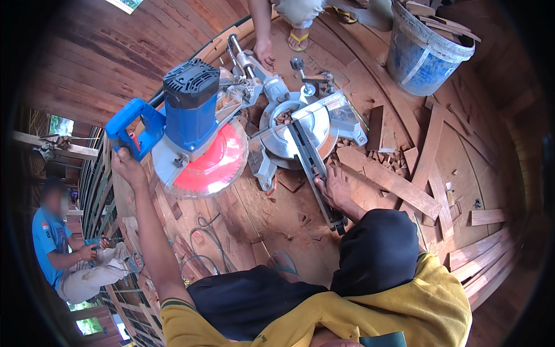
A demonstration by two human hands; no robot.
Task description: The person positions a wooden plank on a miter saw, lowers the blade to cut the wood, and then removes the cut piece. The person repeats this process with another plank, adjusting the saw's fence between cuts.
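Note:
My left hand (128, 165) grips the lower end of the blue handle (134, 124) of a mitre saw (189, 110), whose red circular blade (217, 162) sits left of its round metal base (272, 130). My right hand (334, 188) has its fingers curled on a long dark slotted bar (306, 156) lying across the base and extending toward my bent knee. Small wood offcuts (283, 117) lie on the base; more (393, 162) are heaped to its right, beside several loose reddish boards (381, 182).
A co-worker's hand (265, 55) is behind the saw, near sandalled feet (298, 37). A blue bucket (422, 69) of offcuts stands back right. Another person (63, 248) sits at left holding a tool. A cable (208, 243) lies on the wooden floor; boards (480, 260) lie front right.

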